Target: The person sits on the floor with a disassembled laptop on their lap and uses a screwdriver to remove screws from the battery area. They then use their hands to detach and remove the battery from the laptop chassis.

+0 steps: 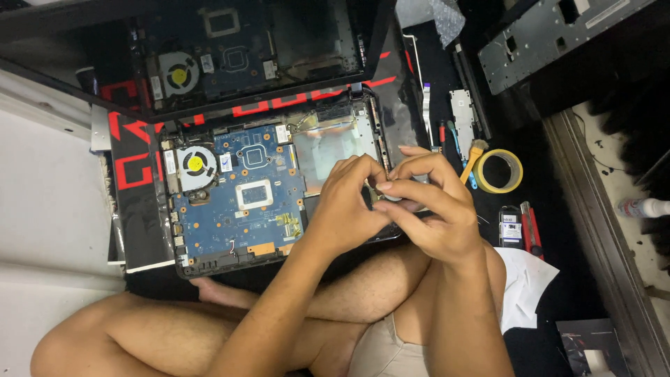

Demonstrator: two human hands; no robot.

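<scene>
Nearest the camera, the person sat cross-legged on the floor, bare knees drawn up under the forearms. Just above the knees, the left hand (347,202) and the right hand (426,202) met, fingertips touching, over the right edge of an opened laptop base (237,202). The fingers of both hands were curled in and pinched together on a small pale part (385,187); it was mostly hidden by the fingertips, so its shape, long axis and heading could not be told. The laptop base lay flat with its long axis running left to right, its blue circuit board (230,209) exposed, a round cooling fan (195,166) at the left and a silvery empty bay (328,143) just beyond the left hand. To the right of the hands, on a black mat, lay a red-handled tool (532,227) pointing away from the person, a roll of yellow tape (499,171) and a small brush (474,155) leaning diagonally. A white cloth (527,286) lay beside the right knee. Farther off, the glossy black lid (105,49) stood open and mirrored the board and fan, and a grey keyboard frame (551,35) lay tilted at the far right.
</scene>
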